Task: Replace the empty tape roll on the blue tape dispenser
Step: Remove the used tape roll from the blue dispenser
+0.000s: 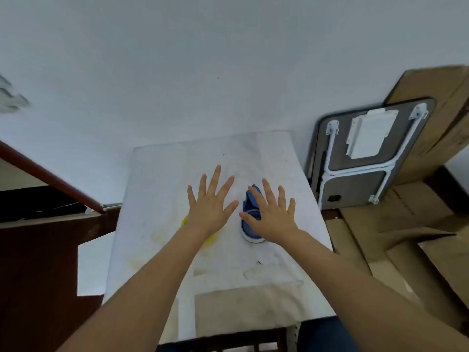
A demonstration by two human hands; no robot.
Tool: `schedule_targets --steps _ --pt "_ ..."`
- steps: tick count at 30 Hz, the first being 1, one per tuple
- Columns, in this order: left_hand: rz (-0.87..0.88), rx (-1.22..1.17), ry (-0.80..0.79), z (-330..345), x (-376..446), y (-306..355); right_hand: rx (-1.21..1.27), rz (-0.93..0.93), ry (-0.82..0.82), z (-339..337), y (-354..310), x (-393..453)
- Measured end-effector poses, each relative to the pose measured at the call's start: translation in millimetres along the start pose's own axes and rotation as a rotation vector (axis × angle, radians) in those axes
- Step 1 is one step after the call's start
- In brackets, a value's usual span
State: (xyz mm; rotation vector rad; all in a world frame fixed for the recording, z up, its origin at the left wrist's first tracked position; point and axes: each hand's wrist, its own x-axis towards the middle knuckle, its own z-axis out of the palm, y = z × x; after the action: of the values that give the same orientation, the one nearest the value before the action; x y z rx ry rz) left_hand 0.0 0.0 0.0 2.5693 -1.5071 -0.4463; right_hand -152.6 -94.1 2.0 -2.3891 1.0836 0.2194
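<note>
1. Over the table's [157, 174] middle, both hands spread flat, fingers wide, holding nothing.
2. Left hand [212, 204] covers something yellow [210, 241].
3. Right hand [270, 214] overlaps the dispenser [250, 226], toward the right edge.

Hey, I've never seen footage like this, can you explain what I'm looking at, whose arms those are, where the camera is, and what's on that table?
This is one picture from a wide-angle camera worn on a person's head, looking forward and down, so the two bare arms are the wearer's own. No machine is involved. The left hand and right hand are spread flat and open, with no grip on anything. Both hover over a small table under a white cloth. The right hand partly covers the blue tape dispenser. Something yellow peeks from under the left wrist; I can't tell what it is. A folded table leans on the wall at the right.
</note>
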Motion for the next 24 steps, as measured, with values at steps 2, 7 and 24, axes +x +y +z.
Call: schedule_targets --steps 2,7,24 --pt "0.012 0.005 0.018 16.3 -1.6 1.6 0.067 0.017 0.050 11.3 4.5 4.1" --pt "-0.014 -0.033 0.122 66.6 -9.5 -0.6 0.307 0.104 0.188 54.3 23.8 18.7" --pt "0.168 -0.210 0.364 132.8 -86.5 25.7 0.926 -0.032 0.385 91.3 56.1 -45.4"
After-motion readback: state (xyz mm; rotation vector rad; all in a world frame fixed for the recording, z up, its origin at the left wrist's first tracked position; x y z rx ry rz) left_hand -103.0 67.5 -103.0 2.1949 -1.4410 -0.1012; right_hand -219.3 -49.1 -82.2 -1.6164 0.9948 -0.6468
